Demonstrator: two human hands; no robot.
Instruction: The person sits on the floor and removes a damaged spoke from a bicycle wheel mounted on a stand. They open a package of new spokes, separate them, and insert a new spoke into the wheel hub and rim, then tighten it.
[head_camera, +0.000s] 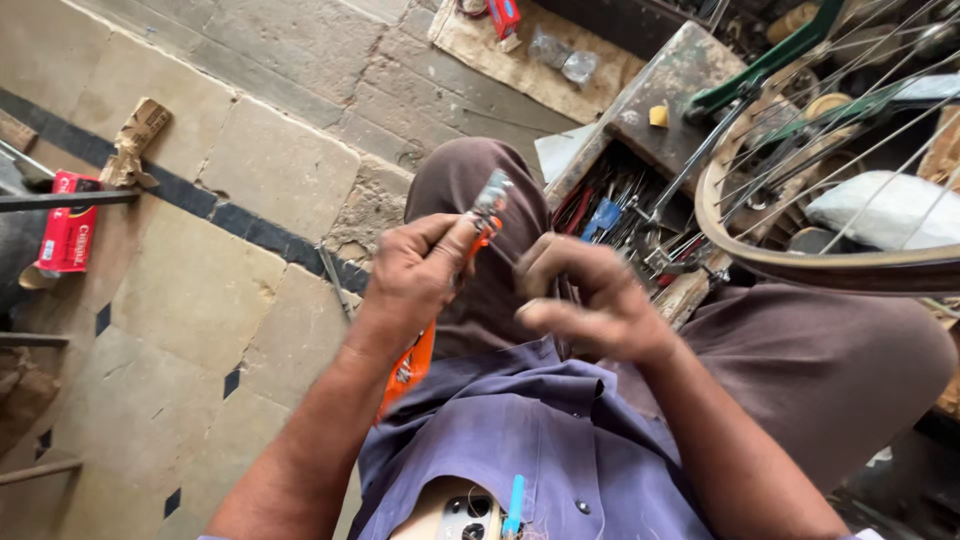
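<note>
Stone floor (200, 300) lies below. Left hand (420, 270) is closed around orange-handled pliers (440, 300) over the lap; right hand (590, 300) is curled just beside the tip, grasping nothing visible. Toolbox (620, 215) and wheel rim (800, 260) sit right.

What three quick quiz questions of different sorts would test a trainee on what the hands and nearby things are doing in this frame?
1. True or false: the left hand grips an orange-handled tool with a metal head.
2. Multiple choice: what does the bicycle wheel rim on the right arch over? A) a bucket of water B) an open toolbox full of metal tools C) a stack of tyres
3. Fill in: the right hand, fingers curled, sits just to the ____ of the tool's head in the picture.

Key: 1 true; 2 B; 3 right. Whether the right hand pinches some small part cannot be told, as it is blurred.
</note>
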